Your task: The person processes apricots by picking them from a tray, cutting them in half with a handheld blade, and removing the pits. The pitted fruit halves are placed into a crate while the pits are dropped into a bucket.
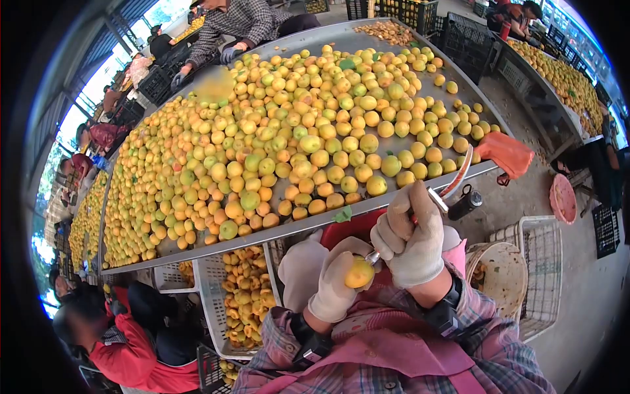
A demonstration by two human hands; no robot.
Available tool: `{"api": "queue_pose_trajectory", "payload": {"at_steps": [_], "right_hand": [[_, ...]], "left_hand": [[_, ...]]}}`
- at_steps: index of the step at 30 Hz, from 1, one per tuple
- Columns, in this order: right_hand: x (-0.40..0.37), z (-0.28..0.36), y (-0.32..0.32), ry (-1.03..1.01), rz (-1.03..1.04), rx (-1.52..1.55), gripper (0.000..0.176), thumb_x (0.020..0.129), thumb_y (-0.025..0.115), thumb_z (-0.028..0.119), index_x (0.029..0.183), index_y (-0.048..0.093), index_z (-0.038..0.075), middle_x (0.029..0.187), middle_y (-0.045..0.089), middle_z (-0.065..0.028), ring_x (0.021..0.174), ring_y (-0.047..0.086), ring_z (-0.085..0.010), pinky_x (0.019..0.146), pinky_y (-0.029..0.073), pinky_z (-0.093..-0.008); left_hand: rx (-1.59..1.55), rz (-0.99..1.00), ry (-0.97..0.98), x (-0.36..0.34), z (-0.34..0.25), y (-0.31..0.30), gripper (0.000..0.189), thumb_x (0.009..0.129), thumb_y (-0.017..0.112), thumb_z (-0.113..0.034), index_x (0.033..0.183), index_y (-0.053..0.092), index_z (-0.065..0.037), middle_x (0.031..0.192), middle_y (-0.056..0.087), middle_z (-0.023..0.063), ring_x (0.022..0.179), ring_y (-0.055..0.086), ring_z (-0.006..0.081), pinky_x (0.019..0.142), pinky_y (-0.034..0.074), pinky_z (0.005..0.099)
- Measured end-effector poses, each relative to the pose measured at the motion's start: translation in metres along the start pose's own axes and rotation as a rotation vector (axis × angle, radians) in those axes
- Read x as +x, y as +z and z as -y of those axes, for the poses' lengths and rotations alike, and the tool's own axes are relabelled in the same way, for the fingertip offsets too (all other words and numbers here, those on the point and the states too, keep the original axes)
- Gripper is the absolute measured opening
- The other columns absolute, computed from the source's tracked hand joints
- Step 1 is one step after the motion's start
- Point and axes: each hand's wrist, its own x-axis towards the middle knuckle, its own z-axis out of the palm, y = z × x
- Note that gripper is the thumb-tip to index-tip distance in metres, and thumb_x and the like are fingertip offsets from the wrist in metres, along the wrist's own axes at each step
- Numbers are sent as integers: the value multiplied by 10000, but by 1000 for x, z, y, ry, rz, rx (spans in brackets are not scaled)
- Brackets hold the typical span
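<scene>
See at lower left a white plastic crate [205, 289] of opened fruit [246, 302]. Then find 1 smooth, round yellow fruit [358, 273] in the left hand [333, 284], fabric-gloved and curled snugly about it; next, a slim metal tool [373, 257] in the tightly closed, likewise gloved right hand [413, 238], with its tip at the yellow fruit. Beyond, note a rimmed metal bench [335, 36] heaped with whole fruit [216, 172], then grey concrete floor [590, 282] at right.
</scene>
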Motion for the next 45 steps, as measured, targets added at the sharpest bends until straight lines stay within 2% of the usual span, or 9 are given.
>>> {"api": "queue_pose_trajectory", "payload": {"at_steps": [2,4,8,11,16,23,32,38,45], "right_hand": [[-1,-1,-3,20,-2,16,411,1054,383,438,803,470,124,521,231,60,374,190,-85,379,211,-265],[-2,-5,-7,-9,124,11,418,1060,372,424,797,468,113,521,225,56,376,190,-86,380,225,-264],[-14,-3,1,-57,163,-95,429,1055,391,420,787,467,93,515,243,47,379,223,-90,381,248,-264],[-18,2,2,67,145,-61,247,988,518,151,759,468,73,603,447,5,448,374,-80,399,263,-245],[-16,-2,9,109,49,-223,325,1010,516,252,756,475,55,534,365,4,415,325,-110,390,261,-265],[-15,-31,-32,-175,268,-1017,110,768,588,1,864,618,43,858,596,-69,703,589,-229,622,457,-301],[-21,-28,-20,-266,396,-786,56,766,683,-1,794,636,6,750,604,-73,662,596,-203,590,456,-300],[-18,-34,-23,-327,458,-995,51,787,682,17,824,649,4,782,628,-75,680,604,-211,614,470,-303],[0,-17,-21,-188,-123,-301,118,990,549,146,949,556,35,723,588,-54,538,564,-144,463,435,-280]], "left_hand": [[53,2,-22,-2,3,1,554,989,387,-536,1055,540,-8,842,608,81,646,529,124,582,407,234],[-793,65,-191,-5,15,5,481,1010,395,-457,1075,536,-2,873,613,87,657,539,125,595,426,243],[-805,68,-208,-13,21,12,417,1019,412,-384,1100,529,8,902,615,90,668,548,127,611,440,246],[-738,-74,-264,-17,21,17,374,1026,426,-326,1091,550,20,927,616,87,717,577,120,623,458,257],[303,-34,335,-9,29,10,310,777,679,-68,1066,604,15,1007,624,161,922,625,321,786,512,398],[153,-22,70,-17,37,16,510,674,757,-94,1144,583,-2,1105,627,200,1054,590,419,871,498,460],[235,44,-12,-19,59,23,519,751,753,-189,1202,545,-38,1125,622,199,1030,612,400,877,515,419],[-217,158,-163,-30,106,41,515,800,705,-226,1247,511,-61,1077,640,175,1021,621,383,860,524,401],[332,-73,114,1,31,-6,349,843,589,20,1177,503,-31,1089,588,148,956,622,331,800,533,384]]}}
